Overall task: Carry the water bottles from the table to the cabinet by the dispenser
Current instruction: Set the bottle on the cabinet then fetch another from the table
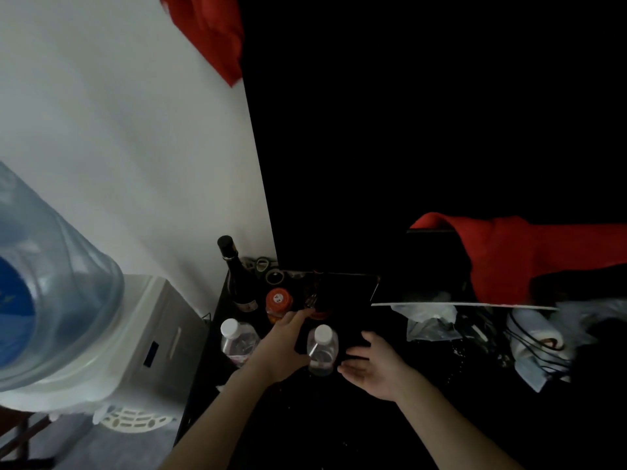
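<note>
Two clear water bottles with white caps stand upright on the black cabinet top (305, 418). One water bottle (237, 340) is at the left, near the dispenser. The other water bottle (322, 349) stands between my hands. My left hand (285, 347) lies just left of it, fingers stretched forward and thumb touching its side. My right hand (373, 366) hovers just right of it, palm turned up and fingers relaxed, not touching. Neither hand grips the bottle.
A white water dispenser (149, 337) with a big blue jug (44, 293) stands at the left. Behind the bottles are a dark wine bottle (237, 276), an orange-capped jar (279, 303) and tape rolls. Plastic bags, cables and red cloth (529, 256) crowd the right.
</note>
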`<state>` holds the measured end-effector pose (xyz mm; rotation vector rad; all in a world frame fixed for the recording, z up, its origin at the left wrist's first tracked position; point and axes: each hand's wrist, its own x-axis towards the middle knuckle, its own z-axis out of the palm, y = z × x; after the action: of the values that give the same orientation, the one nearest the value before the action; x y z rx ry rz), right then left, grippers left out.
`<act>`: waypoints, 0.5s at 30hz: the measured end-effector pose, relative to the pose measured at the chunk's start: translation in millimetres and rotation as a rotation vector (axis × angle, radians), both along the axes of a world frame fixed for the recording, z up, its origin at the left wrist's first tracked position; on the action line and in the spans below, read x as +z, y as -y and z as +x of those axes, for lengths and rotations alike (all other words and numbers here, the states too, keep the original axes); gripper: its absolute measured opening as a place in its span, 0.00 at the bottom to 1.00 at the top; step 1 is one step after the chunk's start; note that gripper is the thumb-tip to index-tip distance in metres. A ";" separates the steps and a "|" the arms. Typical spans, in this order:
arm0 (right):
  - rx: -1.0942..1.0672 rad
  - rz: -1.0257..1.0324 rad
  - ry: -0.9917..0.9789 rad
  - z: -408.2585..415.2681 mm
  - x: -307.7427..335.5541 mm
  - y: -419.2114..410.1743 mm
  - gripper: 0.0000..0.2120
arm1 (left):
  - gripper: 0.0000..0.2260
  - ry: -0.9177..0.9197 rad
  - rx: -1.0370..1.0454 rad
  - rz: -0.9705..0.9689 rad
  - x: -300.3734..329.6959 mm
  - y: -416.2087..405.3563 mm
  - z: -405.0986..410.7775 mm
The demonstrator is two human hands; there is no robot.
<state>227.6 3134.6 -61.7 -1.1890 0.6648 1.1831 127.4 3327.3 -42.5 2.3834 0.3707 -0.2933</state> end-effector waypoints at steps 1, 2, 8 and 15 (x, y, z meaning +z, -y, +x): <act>0.035 -0.013 0.038 0.7 10.3 2.0 0.28 | 0.41 0.012 0.012 0.024 10.5 -0.3 -1.3; 0.078 -0.036 0.089 0.8 21.7 3.9 0.27 | 0.40 0.026 0.019 0.056 22.1 0.4 -2.1; 0.398 -0.203 0.546 -7.2 95.2 10.3 0.17 | 0.31 0.156 0.036 0.379 94.7 17.9 -3.5; 0.663 -0.498 1.183 -22.9 184.4 33.8 0.21 | 0.31 0.310 -0.040 0.563 162.1 52.0 -3.6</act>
<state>204.7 3100.8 122.7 -2.3224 -0.4109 0.5924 123.8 3275.2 119.6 2.9299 0.2842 0.1943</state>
